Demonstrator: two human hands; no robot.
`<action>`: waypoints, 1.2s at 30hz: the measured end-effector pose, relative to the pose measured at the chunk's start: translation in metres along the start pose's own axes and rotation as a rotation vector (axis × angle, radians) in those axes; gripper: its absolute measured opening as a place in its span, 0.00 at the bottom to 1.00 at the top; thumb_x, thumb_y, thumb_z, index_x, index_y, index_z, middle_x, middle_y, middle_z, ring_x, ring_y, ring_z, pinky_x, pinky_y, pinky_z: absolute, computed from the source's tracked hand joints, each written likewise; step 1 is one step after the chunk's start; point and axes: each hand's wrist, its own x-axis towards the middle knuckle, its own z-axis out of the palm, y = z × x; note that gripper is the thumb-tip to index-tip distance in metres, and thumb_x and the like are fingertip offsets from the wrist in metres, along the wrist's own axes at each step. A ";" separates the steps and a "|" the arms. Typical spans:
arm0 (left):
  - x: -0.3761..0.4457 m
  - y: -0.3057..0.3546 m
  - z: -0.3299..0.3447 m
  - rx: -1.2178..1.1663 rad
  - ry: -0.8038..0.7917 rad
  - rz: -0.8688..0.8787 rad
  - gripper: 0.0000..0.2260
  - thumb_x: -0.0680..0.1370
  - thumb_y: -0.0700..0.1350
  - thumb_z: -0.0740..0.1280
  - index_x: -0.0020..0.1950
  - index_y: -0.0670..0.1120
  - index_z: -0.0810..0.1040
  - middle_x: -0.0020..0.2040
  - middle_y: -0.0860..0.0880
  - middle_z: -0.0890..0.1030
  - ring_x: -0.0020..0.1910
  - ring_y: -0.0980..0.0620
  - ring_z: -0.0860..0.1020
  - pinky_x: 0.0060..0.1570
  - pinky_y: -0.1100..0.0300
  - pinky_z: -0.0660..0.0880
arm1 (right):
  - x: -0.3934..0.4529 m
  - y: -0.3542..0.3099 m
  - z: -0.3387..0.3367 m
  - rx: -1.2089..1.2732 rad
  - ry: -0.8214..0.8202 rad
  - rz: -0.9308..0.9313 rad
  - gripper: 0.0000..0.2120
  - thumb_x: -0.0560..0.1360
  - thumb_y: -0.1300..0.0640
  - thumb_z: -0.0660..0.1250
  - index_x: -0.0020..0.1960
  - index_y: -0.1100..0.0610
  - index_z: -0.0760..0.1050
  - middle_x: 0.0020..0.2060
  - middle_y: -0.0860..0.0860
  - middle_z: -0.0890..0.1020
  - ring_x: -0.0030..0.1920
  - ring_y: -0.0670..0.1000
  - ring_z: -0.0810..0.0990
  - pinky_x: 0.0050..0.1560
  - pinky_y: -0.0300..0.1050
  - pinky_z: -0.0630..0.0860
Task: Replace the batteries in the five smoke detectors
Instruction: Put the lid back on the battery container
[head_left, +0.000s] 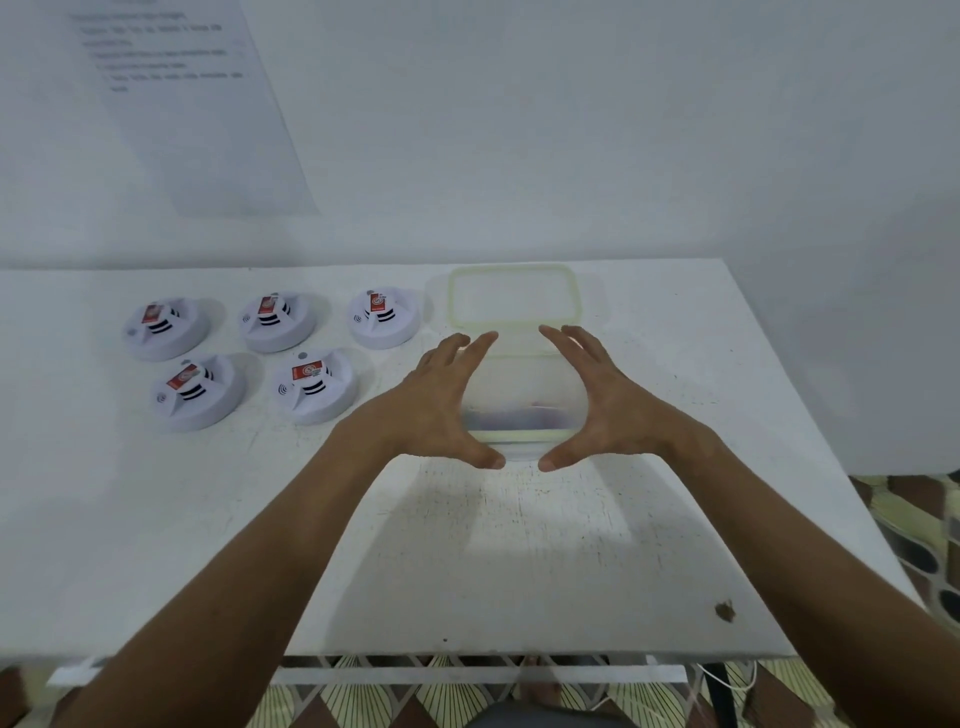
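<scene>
Your left hand (441, 395) and right hand (597, 400) are spread open on each side of the clear box (524, 410), mid-frame; I can't tell if they touch it. The five smoke detectors (270, 353) sit on the surface (519, 545) at the left.

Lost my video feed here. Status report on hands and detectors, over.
Left hand and right hand open, flanking the clear plastic container. Five white round smoke detectors untouched. Container's lid lies behind. Nothing blocking.
</scene>
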 end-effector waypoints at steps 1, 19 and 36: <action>-0.002 0.001 0.000 -0.040 0.027 0.013 0.58 0.60 0.61 0.78 0.76 0.61 0.40 0.78 0.54 0.49 0.76 0.51 0.50 0.73 0.45 0.59 | -0.003 -0.001 0.000 0.035 0.035 -0.006 0.64 0.56 0.43 0.84 0.78 0.39 0.44 0.77 0.41 0.48 0.77 0.48 0.52 0.76 0.55 0.60; -0.010 -0.005 0.004 0.045 0.001 -0.021 0.61 0.57 0.67 0.77 0.78 0.56 0.42 0.79 0.53 0.47 0.77 0.51 0.48 0.75 0.45 0.54 | -0.010 -0.012 -0.001 -0.161 0.009 -0.022 0.59 0.62 0.41 0.80 0.79 0.44 0.44 0.79 0.46 0.51 0.78 0.51 0.48 0.77 0.56 0.49; -0.006 -0.001 0.008 0.016 0.030 0.000 0.57 0.60 0.65 0.77 0.77 0.56 0.45 0.76 0.53 0.52 0.74 0.50 0.52 0.72 0.47 0.59 | -0.003 0.006 0.017 -0.019 0.059 -0.020 0.59 0.58 0.39 0.82 0.76 0.37 0.46 0.77 0.43 0.51 0.76 0.50 0.53 0.75 0.58 0.61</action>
